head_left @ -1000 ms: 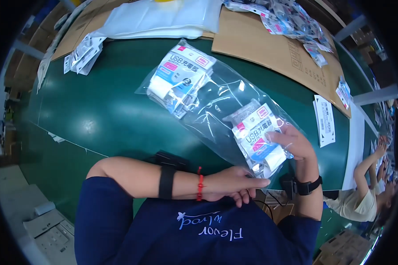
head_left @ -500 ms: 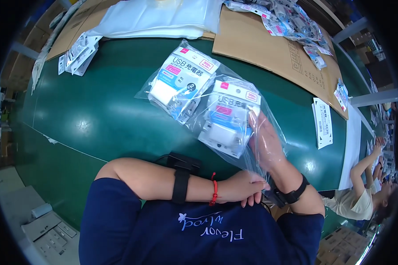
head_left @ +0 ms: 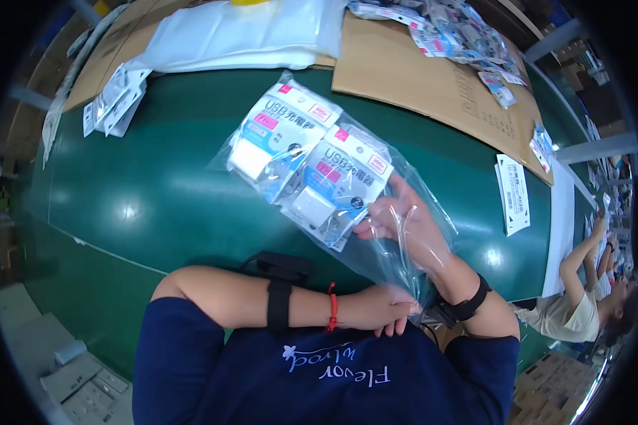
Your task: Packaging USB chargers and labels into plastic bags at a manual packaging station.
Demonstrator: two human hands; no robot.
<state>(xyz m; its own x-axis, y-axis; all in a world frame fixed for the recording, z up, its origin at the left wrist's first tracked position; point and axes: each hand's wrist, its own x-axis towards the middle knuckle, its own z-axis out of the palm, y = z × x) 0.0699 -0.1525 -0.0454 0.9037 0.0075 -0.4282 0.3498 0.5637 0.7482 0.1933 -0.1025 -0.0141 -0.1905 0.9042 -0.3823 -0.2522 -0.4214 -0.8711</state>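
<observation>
A clear plastic bag (head_left: 432, 205) lies slantwise over the green table with two stacks of carded USB chargers inside. The far charger stack (head_left: 280, 131) sits toward the bag's far left end. Overlapping its near right side is the near charger stack (head_left: 347, 166), with white plugs showing through blue and white packs. My right hand (head_left: 411, 223) reaches into the bag, fingers apart and partly bent, touching the right edge of the near stack. Close to my body, my left hand (head_left: 390, 306) pinches the bag's mouth near my right wrist.
A cardboard sheet (head_left: 404, 81) at the back right carries a heap of packaged chargers (head_left: 450, 32). Flat clear bags (head_left: 241, 35) are piled at the back. Printed cards lie at the left (head_left: 117, 103) and right (head_left: 514, 195). Another person (head_left: 571, 312) works at the far right.
The near charger stack has slid farther into the bag, up and left against the other stack. My right hand has moved with it, its fingers now showing at the edge. My left hand keeps its pinch.
</observation>
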